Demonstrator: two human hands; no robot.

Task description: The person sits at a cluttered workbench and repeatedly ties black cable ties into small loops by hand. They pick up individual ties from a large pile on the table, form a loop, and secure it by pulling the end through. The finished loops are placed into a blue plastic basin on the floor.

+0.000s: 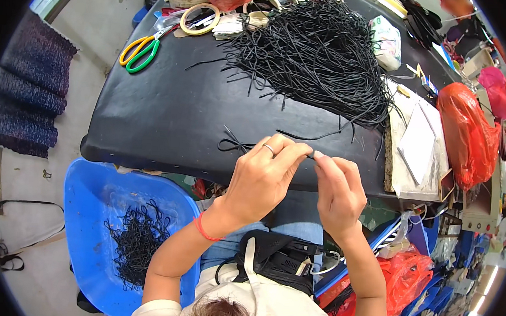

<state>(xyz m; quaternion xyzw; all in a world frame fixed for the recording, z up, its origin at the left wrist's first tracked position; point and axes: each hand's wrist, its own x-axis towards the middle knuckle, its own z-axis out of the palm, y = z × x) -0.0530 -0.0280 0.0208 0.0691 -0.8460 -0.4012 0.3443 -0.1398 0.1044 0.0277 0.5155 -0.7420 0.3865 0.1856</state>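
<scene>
A thin black cord sits at the bench's near edge, its loop showing left of the left hand and what seems a short dark bit of it at the fingertips. Both hands are pinched nearly closed, thumb to finger: the left appears to grip the cord, while the right hand seems to hold that same bit, though the fingers hide most of it. The likeliest trouble is a slip — so little cord shows between the fingertips that a sharp tug could pull it free. A stray strand just beyond the fingers could get caught up too, and one careless pull might drag tangled lengths from the big pile.
</scene>
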